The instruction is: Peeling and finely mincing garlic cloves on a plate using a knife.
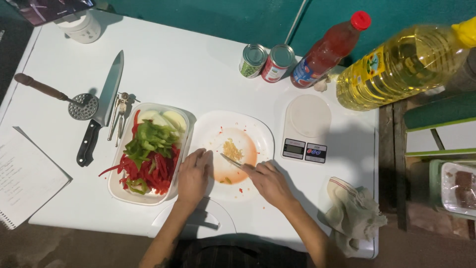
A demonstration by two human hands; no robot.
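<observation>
My left hand (194, 174) lies flat, fingers together, on the left rim of a white plate (258, 130) stained orange-red. My right hand (267, 179) grips a small knife (230, 160) whose blade points up-left onto the plate. The blade tip sits just below a little heap of pale chopped bits (231, 149) in the plate's middle. Touching the plate on its left is a white tray (120, 188) holding red and green pepper strips (148, 159) and pale onion pieces (163, 118).
A large kitchen knife (101, 110), a masher (54, 95) and a can opener (120, 111) lie at left, a notebook (25, 176) at the left edge. Two cans (267, 61), a red sauce bottle (329, 48), an oil bottle (404, 64), a kitchen scale (307, 128) and a cloth (352, 214) stand right.
</observation>
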